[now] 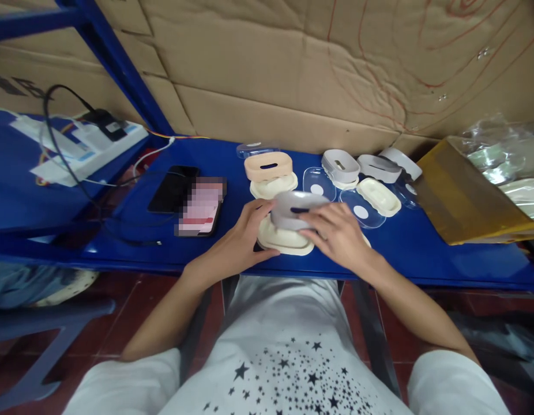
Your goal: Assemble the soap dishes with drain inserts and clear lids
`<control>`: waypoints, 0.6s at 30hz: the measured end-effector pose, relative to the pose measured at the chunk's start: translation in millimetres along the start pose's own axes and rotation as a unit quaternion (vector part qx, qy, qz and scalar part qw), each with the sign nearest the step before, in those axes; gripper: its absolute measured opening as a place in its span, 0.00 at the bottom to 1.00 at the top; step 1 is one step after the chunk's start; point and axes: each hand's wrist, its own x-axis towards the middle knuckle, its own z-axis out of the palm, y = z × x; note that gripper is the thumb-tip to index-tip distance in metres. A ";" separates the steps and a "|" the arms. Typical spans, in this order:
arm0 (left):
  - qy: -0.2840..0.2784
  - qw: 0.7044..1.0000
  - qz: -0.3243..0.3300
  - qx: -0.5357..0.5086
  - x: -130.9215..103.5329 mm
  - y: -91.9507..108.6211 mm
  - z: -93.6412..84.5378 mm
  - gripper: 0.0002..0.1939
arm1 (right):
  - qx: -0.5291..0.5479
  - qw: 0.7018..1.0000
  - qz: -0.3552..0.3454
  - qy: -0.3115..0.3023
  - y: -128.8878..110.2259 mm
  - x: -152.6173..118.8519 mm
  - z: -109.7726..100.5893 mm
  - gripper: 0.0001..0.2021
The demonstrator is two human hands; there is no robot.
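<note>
A grey oval box-shaped shell (295,210) with a dark slot sits tilted over a cream oval base (286,242) near the table's front edge. My right hand (336,233) has its fingers closed on the right side of the shell, by the slot. On the other side, my left hand (247,236) curves around the pair, its thumb against the front left edge of the base and its fingers by the shell's left end. Behind them, a peach shell (268,166) of the same form rests on another cream base (273,187).
Clear lids (363,208), grey shells (340,164) and a cream base (379,196) lie to the back right. An open carton (459,202) with plastic stands at right. At left are a black phone (172,190), a lit phone (200,207), cables and a power strip (94,153).
</note>
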 end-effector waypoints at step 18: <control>-0.059 0.987 0.095 0.115 -5.1 -0.1 2.6 0.29 | 0.022 0.995 -0.046 -0.088 -45.8 -45.4 24.9 0.28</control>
